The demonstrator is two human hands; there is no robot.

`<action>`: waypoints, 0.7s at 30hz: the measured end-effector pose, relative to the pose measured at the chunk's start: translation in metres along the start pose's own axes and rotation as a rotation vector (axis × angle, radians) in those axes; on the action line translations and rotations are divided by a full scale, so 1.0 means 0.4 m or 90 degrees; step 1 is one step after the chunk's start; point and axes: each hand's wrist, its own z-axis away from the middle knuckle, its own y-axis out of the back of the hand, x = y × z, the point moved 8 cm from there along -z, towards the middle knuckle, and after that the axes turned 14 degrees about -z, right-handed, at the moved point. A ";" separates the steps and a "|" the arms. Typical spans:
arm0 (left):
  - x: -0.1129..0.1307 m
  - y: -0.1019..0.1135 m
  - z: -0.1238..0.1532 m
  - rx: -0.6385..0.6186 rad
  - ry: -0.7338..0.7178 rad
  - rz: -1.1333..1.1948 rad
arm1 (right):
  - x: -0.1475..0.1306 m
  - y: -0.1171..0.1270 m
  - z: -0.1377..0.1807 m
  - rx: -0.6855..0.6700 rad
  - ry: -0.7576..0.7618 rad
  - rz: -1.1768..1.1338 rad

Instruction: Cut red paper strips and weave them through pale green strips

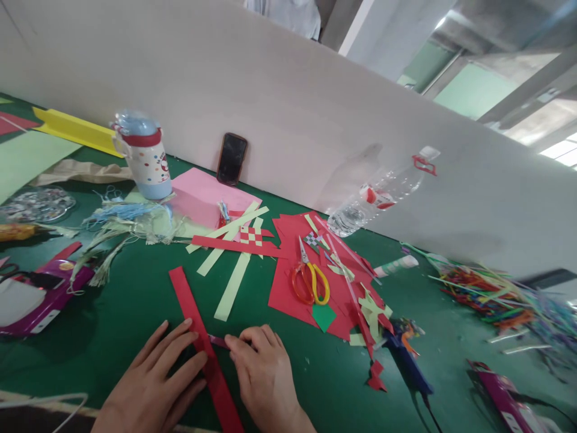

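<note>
Lower middle of the frame: my left hand (155, 379) lies flat, fingers spread, pinning the red paper strip (205, 349) to the green table (130, 300). My right hand (264, 373) is curled, pinching something small and pinkish at the strip's edge, can't tell what. I'd say keep the strip flat and pressed firmly. Its near end is cut off at the frame's bottom edge.

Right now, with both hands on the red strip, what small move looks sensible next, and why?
Probably pressing the fold flat: the left hand pins the red paper strip to the green table while the right hand fingertips pinch it at a crease.
</note>
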 end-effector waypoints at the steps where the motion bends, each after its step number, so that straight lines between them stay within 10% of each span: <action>1: -0.001 0.004 -0.002 0.009 0.024 0.017 | -0.001 0.001 0.001 0.000 0.001 0.001; 9: 0.005 -0.001 0.002 -0.024 -0.107 -0.048 | 0.007 0.001 0.006 0.007 -0.011 -0.005; 21: 0.001 -0.002 -0.003 -0.009 -0.069 -0.010 | 0.011 -0.013 0.007 0.002 -0.024 -0.019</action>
